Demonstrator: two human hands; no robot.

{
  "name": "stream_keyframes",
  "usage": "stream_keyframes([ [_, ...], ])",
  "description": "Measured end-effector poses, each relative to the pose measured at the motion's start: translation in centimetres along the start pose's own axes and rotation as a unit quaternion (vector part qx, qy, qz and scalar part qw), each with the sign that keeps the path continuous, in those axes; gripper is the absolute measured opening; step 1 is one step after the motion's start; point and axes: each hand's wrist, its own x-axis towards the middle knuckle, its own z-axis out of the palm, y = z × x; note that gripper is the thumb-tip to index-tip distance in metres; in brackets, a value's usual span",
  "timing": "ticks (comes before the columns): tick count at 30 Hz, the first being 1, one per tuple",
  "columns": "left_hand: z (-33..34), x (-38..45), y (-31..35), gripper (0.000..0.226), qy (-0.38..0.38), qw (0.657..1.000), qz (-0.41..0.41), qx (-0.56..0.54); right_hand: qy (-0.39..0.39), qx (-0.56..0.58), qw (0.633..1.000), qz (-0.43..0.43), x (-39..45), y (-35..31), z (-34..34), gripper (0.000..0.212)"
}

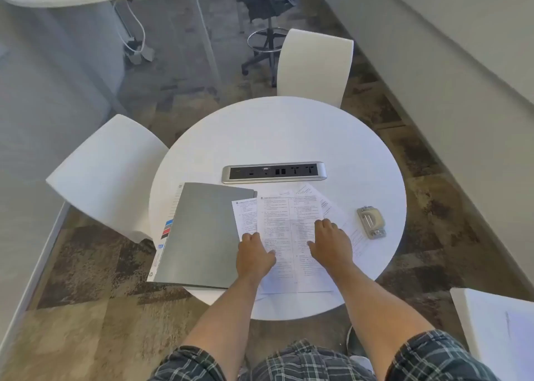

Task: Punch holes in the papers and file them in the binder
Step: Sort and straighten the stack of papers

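Note:
Several printed papers (284,216) lie fanned out on the round white table (277,132), overlapping each other. My left hand (254,258) rests on the left edge of the top sheet, fingers curled against it. My right hand (331,243) lies flat on the sheet's right half, fingers spread. A closed grey binder (202,236) with coloured index tabs on its left side lies left of the papers, its near corner past the table edge. A small beige and metal hole punch (371,221) sits to the right of the papers, apart from both hands.
A silver power-socket strip (274,172) is set into the table behind the papers. White chairs stand at the far side (315,65), the left (107,175) and the near right (497,331). A black office stool (268,13) stands farther back on the carpet.

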Motion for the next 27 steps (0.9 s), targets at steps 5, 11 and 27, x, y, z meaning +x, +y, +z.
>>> stream_keyframes([
  [5,1.0,0.4,0.1,0.062,-0.041,0.998,-0.041,-0.014,-0.069,0.044,0.995,0.063,-0.2,-0.6,0.5,0.05],
  [11,1.8,1.3,0.1,0.062,-0.043,0.996,-0.078,-0.004,-0.122,0.149,0.959,0.21,0.5,-1.1,1.3,0.069],
  [27,1.9,3.2,-0.5,0.064,-0.079,0.992,-0.088,0.034,-0.124,0.022,0.95,0.286,1.3,-2.9,3.7,0.109],
])
